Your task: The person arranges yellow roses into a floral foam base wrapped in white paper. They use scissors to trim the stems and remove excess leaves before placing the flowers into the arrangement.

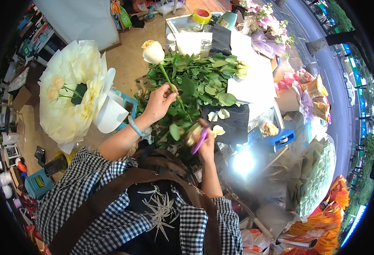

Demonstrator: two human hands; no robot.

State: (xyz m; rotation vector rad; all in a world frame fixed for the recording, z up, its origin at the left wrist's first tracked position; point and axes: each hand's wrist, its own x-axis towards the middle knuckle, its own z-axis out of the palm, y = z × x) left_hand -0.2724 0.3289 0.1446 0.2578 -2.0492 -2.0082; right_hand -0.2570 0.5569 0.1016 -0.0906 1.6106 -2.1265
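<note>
My left hand [159, 104] is closed around the green stem of a white rose [153, 52], whose bloom points up and away from me. In my right hand [207, 148] are purple-handled scissors [200, 140], smeared by motion; their blades are hard to make out. Between and beyond the hands lies a heap of leafy green stems [204, 83], with another pale bloom [241, 71] at its right end. Loose white petals [218, 114] rest on a black sheet [233, 123] just past the scissors.
On the left stands a large bouquet in pale yellow wrapping [51, 110]. Yellow tape [202, 16] sits at the back, and a blue tape dispenser [280, 139] is to the right, near a glaring light [243, 162]. Wrapped flowers [299, 80] line the right side.
</note>
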